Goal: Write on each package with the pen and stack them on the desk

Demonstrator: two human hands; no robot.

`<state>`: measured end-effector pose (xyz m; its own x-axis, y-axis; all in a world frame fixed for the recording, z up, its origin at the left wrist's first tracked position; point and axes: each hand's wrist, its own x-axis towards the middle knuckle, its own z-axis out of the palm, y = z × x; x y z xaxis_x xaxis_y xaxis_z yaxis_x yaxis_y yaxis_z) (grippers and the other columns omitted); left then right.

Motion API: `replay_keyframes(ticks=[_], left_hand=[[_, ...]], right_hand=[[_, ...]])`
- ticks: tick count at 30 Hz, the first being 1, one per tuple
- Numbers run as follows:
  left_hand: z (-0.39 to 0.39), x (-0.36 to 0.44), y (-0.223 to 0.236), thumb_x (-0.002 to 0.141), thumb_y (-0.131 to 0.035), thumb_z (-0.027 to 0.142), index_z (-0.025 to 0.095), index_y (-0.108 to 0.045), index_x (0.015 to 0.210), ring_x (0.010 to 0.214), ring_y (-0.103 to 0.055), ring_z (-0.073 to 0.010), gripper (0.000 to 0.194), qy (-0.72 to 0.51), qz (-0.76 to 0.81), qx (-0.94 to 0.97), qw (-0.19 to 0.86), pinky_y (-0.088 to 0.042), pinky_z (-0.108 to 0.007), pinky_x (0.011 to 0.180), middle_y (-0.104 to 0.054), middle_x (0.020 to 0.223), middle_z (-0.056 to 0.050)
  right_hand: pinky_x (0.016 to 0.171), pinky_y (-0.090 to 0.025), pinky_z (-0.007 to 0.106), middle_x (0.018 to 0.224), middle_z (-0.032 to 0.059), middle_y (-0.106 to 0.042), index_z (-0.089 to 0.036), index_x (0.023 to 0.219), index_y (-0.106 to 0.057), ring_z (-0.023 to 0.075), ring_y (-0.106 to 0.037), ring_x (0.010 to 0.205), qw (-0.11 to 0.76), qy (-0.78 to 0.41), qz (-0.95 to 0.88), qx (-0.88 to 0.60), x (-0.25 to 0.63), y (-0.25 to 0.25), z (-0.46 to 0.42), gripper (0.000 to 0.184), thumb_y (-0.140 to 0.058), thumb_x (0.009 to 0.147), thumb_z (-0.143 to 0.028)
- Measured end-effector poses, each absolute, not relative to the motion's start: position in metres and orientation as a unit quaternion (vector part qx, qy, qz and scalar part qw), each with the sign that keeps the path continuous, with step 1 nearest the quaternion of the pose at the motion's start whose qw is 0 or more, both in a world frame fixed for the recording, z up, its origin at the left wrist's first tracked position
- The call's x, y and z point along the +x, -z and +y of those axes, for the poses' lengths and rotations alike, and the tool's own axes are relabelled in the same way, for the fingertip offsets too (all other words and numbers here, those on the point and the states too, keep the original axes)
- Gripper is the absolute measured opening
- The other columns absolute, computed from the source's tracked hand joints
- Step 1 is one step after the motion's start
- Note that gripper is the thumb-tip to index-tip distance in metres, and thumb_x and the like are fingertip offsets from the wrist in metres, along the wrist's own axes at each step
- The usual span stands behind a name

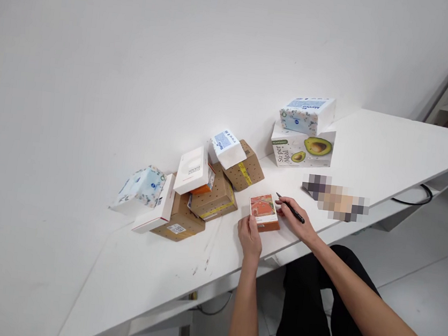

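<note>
Orange-and-white printed box (pixel 265 214) lies flat on the white table (pixel 142 277), near the front edge, between the two hands. Left hand (pixel 250 237) grips its left near corner, thumb over the top face. Right hand (pixel 293 220) is closed around a black pen (pixel 295 213); the pen tip is just beside the box's far right corner. Contact between the right fingers and the box cannot be determined. The hands are apart from each other. Beyond the box, to the right, a tissue pack (pixel 306 115) rests on an avocado-print "Super Meal" carton (pixel 302 149). To the left, a white power bank box (pixel 192 171) sits atop a pile containing brown cardboard boxes (pixel 213 196).
</note>
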<state>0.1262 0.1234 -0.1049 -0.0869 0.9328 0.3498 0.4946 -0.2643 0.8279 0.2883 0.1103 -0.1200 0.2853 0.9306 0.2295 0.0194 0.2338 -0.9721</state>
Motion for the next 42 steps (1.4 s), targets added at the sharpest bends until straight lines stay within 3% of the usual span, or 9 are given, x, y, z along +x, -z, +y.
replay_keyframes(ticks=[6,14,18,23,42], left_hand=[[0.113,0.127,0.109,0.089,-0.044,0.041,0.015,-0.058,0.102,0.086,-0.056,-0.0188,0.032,-0.527,0.513,0.652,0.183,-0.045,-0.032,0.077,-0.059,0.096,-0.010],[0.109,0.125,0.107,0.089,-0.046,0.029,0.016,-0.064,0.106,0.082,-0.057,-0.0173,0.028,-0.496,0.437,0.733,0.160,-0.049,-0.028,0.069,-0.056,0.090,-0.010],[0.112,0.125,0.109,0.090,-0.045,0.028,0.016,-0.065,0.108,0.076,-0.056,-0.0164,0.030,-0.483,0.424,0.749,0.162,-0.048,-0.027,0.065,-0.057,0.085,-0.009],[0.115,0.123,0.113,0.090,-0.044,0.030,0.015,-0.063,0.109,0.074,-0.056,-0.0158,0.031,-0.473,0.422,0.757,0.159,-0.048,-0.028,0.067,-0.059,0.087,-0.009],[0.117,0.124,0.115,0.090,-0.045,0.029,0.013,-0.062,0.109,0.079,-0.058,-0.0160,0.030,-0.488,0.406,0.757,0.153,-0.048,-0.027,0.069,-0.059,0.089,-0.010]], right_hand=[[0.082,-0.053,0.039,0.111,0.0086,-0.066,-0.024,0.109,-0.050,0.0180,-0.066,0.083,0.672,-0.382,-0.408,-0.486,0.287,0.123,0.115,0.035,-0.051,0.085,-0.050],[0.056,-0.050,0.029,0.073,0.0027,-0.067,-0.023,0.097,-0.045,0.0141,-0.059,0.056,0.742,-0.324,-0.363,-0.461,0.277,0.078,0.118,0.028,-0.047,0.087,-0.049],[0.053,-0.046,0.029,0.064,0.0011,-0.062,-0.023,0.092,-0.049,0.0160,-0.057,0.053,0.667,-0.277,-0.459,-0.517,0.268,0.062,0.121,0.026,-0.045,0.088,-0.049],[0.056,-0.044,0.030,0.068,0.0050,-0.065,-0.023,0.084,-0.050,0.0212,-0.061,0.059,0.541,-0.227,-0.554,-0.591,0.263,0.069,0.131,0.028,-0.039,0.088,-0.049],[0.056,-0.041,0.028,0.074,0.0083,-0.067,-0.020,0.091,-0.049,0.0215,-0.063,0.063,0.488,-0.185,-0.579,-0.627,0.258,0.069,0.132,0.029,-0.032,0.090,-0.042]])
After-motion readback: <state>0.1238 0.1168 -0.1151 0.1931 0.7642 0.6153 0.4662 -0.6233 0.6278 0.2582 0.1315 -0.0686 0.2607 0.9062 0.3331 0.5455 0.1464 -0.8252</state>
